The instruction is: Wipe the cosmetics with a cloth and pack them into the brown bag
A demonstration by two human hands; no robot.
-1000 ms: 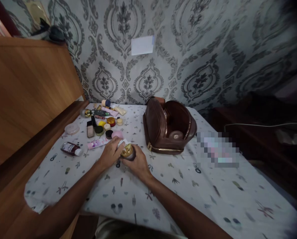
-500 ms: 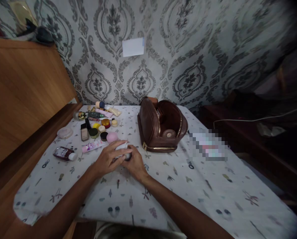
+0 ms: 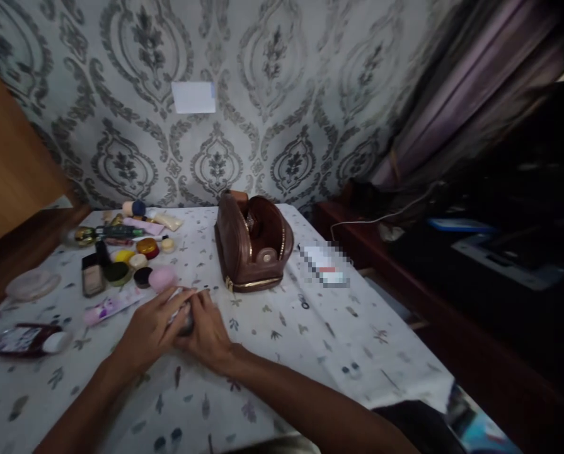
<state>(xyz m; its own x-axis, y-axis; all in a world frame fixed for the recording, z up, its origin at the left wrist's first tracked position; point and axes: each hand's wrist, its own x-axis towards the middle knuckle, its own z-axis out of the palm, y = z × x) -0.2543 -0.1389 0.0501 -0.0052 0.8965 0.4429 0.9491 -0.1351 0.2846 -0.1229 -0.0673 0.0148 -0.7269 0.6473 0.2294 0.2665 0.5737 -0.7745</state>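
Patterned wallpaper [image 3: 263,38] backs your bench [image 3: 319,340]. From the head view, your left hand [image 3: 149,328] and right hand [image 3: 210,334] close around a small container [image 3: 186,323]; you cannot tell whether it is sealed. Beyond them, the brown bag [image 3: 233,249] stands unzipped, while bottles [image 3: 92,279], tubes [image 3: 116,306] and jars [image 3: 116,272] sit outside it.

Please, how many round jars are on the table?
7, left of the brown bag: amber jar, small cream jar behind; yellow jar, larger cream jar between; green jar, black jar, pink jar in front. More may be hidden.
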